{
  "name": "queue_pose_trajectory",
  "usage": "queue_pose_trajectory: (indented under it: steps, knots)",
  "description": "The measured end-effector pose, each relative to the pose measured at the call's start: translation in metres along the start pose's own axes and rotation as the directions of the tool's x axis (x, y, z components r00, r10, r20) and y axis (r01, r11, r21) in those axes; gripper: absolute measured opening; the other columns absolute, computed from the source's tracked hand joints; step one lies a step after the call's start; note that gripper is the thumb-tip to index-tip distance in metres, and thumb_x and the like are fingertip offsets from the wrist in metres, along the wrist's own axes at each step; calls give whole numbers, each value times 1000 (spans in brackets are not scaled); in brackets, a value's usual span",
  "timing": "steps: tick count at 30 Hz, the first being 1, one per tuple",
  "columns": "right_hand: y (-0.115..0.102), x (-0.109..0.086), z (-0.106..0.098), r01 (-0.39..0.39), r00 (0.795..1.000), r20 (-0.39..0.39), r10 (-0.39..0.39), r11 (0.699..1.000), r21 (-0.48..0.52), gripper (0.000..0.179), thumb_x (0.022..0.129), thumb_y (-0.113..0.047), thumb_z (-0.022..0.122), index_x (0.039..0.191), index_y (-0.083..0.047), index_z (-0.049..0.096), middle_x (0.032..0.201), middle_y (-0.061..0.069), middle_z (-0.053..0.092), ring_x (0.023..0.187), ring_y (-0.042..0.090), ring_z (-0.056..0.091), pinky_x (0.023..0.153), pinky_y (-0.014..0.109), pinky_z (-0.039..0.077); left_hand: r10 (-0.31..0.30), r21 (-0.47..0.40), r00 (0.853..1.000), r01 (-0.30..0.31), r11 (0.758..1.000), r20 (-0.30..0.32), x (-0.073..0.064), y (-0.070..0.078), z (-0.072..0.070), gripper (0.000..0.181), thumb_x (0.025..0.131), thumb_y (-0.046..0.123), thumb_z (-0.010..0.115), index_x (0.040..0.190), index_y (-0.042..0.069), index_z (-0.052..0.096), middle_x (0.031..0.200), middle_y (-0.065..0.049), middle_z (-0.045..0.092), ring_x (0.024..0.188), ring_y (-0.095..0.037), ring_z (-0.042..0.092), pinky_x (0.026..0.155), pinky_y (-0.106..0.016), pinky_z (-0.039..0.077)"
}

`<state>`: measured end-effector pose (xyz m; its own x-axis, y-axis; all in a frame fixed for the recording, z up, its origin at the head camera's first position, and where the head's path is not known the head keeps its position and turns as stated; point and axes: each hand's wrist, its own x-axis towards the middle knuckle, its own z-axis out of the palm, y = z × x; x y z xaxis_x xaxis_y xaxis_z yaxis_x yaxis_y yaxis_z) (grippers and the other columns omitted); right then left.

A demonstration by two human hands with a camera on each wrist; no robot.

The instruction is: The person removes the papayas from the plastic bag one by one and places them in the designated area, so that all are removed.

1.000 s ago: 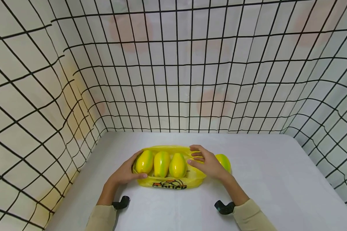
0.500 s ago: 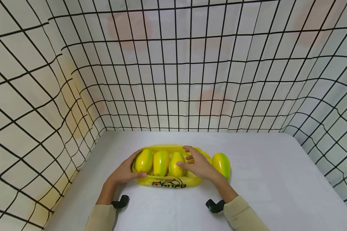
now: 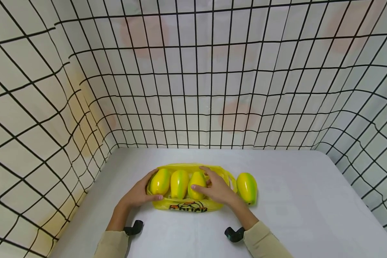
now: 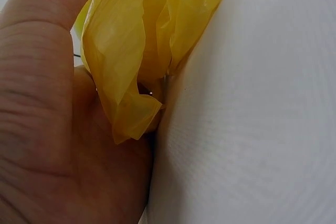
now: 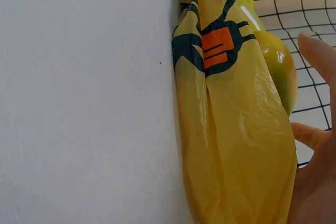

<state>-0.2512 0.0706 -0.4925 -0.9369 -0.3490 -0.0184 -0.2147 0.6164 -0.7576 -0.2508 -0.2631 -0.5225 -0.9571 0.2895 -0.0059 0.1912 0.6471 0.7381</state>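
Black grid [image 3: 196,73]: up it goes on the far left, across the back and down the right side, dark lines over a pale backing.
Left sleeve [image 3: 112,244]: beige, low in the head view, with a left black fitting [image 3: 134,228] at the wrist.
Left hand [image 3: 139,193]: holding the yellow bag [image 3: 162,205] by its left end, thumb along the front, fingers round the back; the left wrist view has the thin yellow film gathered between thumb and palm.
Yellow bag: lying on the white table [image 3: 303,200], mouth gaping upward, dark lettering and orange patches across its front.
First fruit [image 3: 159,181]: glossy yellow-green, inside the bag, right beside the left hand.
Second fruit [image 3: 179,184]: next in the row, also in the bag, a green streak down it.
Third fruit [image 3: 197,178]: last of the row in the bag, partly behind the right thumb.
Right hand [image 3: 216,189]: over the bag's right half, grip wide, thumb on the near side of the third fruit, fingers reaching across behind; whether skin meets fruit, I cannot tell.
Right sleeve [image 3: 264,239]: beige again, a right black fitting [image 3: 234,235] at its wrist.
Fourth fruit [image 3: 246,188]: out on the table, close by the bag's right end; touching or not, I cannot tell.
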Motion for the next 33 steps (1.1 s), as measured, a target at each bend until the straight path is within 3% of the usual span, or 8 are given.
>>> queue_pose_trajectory:
  steps: [11, 24, 33]
  knots:
    - [-4, -2, 4, -5, 1000, 18, 6, 999, -49, 87, 76, -74, 61, 147, -29, 39, 150, 1, 44, 133, 27, 45, 107, 54, 41, 1, 2, 1000, -1, 1000, 4, -1, 2, 0, 107, 70, 55, 79, 154, 32, 19, 153, 0, 37, 130, -23, 45, 112, -56, 35]
    - [-5, -6, 5, -9, 1000, 26, 10, 999, -47, 87, 76, -71, 65, 147, -29, 38, 148, 2, 46, 133, 28, 46, 106, 57, 40, 13, -24, 1000, -13, 1000, 1, 0, 0, 0, 104, 71, 53, 80, 154, 32, 21, 149, 2, 41, 123, -20, 48, 110, -54, 37]
    - [-3, -8, -2, 6, 1000, 13, -6, 1000, 9, 83, 77, -63, 69, 147, -35, 35, 145, 3, 48, 118, 24, 55, 96, 52, 48, 3, -11, 1000, -3, 1000, 5, 0, -1, -1, 104, 70, 55, 81, 153, 35, 21, 151, 4, 39, 128, -21, 47, 111, -55, 36]
